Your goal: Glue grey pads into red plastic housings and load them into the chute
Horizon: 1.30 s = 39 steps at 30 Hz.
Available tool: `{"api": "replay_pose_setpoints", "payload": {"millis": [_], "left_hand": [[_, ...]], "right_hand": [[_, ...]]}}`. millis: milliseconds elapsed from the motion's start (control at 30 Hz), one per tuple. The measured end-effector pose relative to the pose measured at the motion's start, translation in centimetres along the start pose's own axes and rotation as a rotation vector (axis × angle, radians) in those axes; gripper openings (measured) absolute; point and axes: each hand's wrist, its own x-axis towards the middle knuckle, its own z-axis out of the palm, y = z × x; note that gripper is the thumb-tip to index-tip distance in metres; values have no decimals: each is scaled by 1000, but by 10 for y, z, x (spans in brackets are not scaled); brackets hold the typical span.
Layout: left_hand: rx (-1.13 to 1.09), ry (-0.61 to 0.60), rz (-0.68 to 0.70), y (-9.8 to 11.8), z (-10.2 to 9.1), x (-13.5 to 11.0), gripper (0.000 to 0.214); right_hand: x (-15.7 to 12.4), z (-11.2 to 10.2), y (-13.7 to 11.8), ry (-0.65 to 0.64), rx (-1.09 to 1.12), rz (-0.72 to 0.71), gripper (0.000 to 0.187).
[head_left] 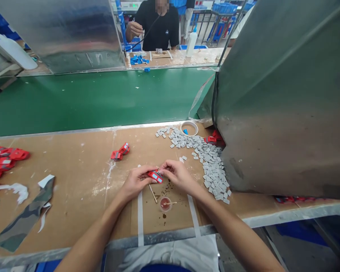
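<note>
My left hand is closed around a small red toy car with light window patches and a grey stripe. The fingers of my right hand pinch together at the car's upper side; whatever is between them is too small to make out. Just below the hands a small clear cup holds reddish-brown liquid, with a thin stick lying across it. A second stick lies left of the cup, and dark drops dot the board. Two more red toy cars rest beyond my left hand.
Many small grey plates spread along the right, near a tape roll. A metal panel stands at right. Red cars pile up at left, near a camouflage cloth strip. Past the green belt sits another person.
</note>
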Motion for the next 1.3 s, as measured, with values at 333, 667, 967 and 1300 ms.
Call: {"api": "replay_pose_setpoints", "payload": {"millis": [333, 667, 967, 1300], "left_hand": [[385, 37, 230, 10, -1, -3, 25], [541, 91, 429, 12, -2, -9, 20], [610, 108, 433, 11, -9, -13, 29], [821, -16, 498, 8, -11, -23, 32]], "right_hand": [[-9, 0, -8, 30, -228, -94, 15], [-12, 0, -14, -61, -188, -218, 14], [-5, 7, 0, -65, 270, -15, 10], [-4, 14, 11, -172, 324, 49, 15]]}}
